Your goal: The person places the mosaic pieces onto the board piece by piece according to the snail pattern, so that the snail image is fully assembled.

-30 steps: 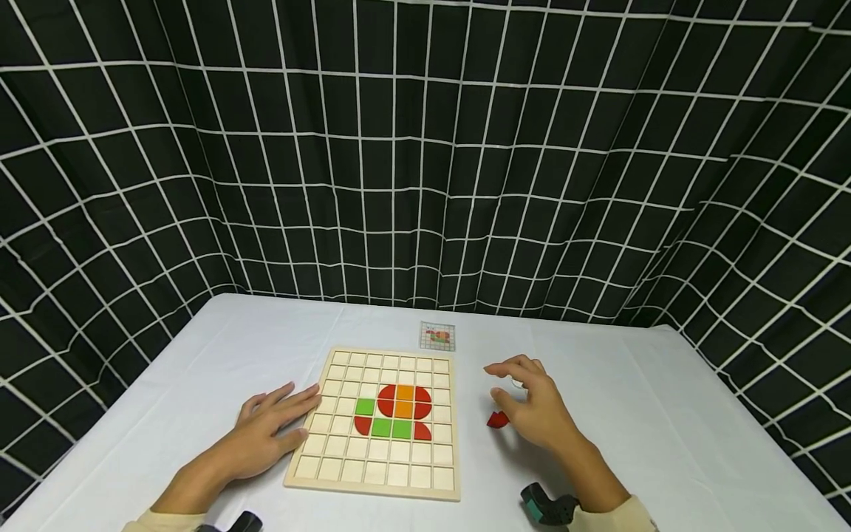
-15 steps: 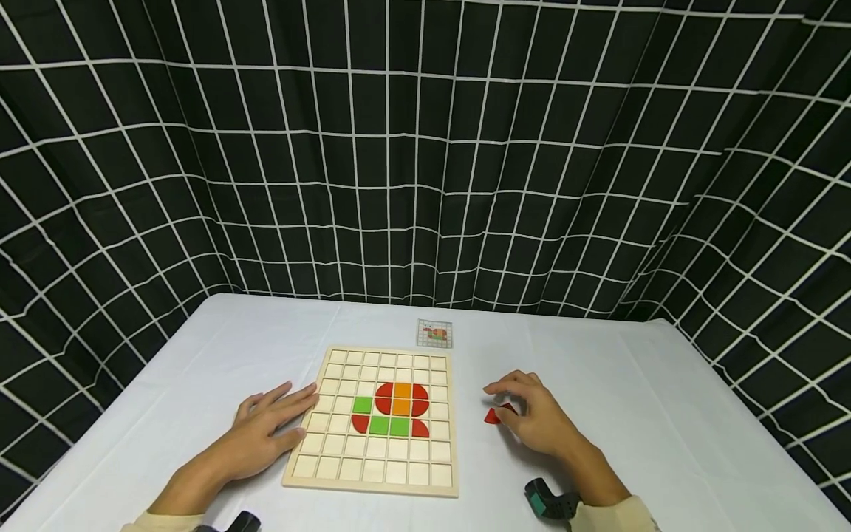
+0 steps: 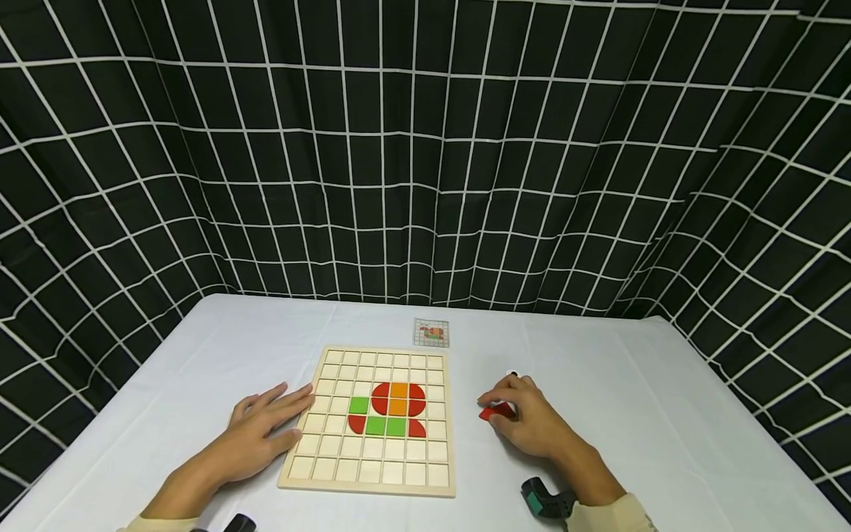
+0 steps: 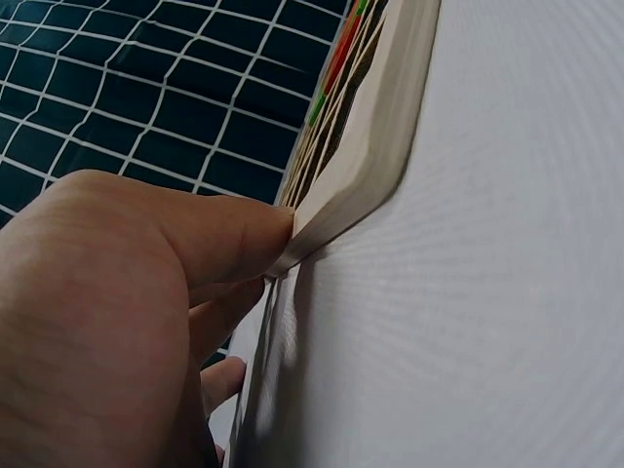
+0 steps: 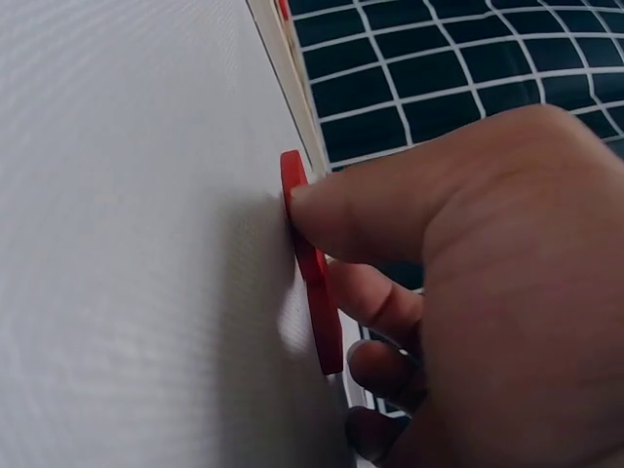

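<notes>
My left hand (image 3: 253, 440) lies with fairly straight fingers against the left edge of a wooden grid board (image 3: 366, 470); the left wrist view has its thumb touching the frame (image 4: 385, 146). Set in the board are green tiles (image 3: 375, 425), orange tiles (image 3: 398, 407) and curved red tiles (image 3: 417, 407). Right of the board, my right hand (image 3: 532, 421) curls its thumb and fingers around a red tile (image 3: 497, 411) at the table. In the right wrist view, the thumb presses that red tile (image 5: 297, 214), and a second red piece (image 5: 327, 336) adjoins it. The fingers partly hide both.
A small pattern card (image 3: 431, 333) lies behind the board. Just beyond the right hand's knuckles shows a white piece with a black dot (image 3: 513, 373). The white table (image 3: 598, 384) is backed by a black curtain (image 3: 372, 148) with white grid lines.
My right hand has lowered slightly and closed its thumb and fingers on the red tile. The dotted white piece now shows beyond the hand. My left hand stays at the board.
</notes>
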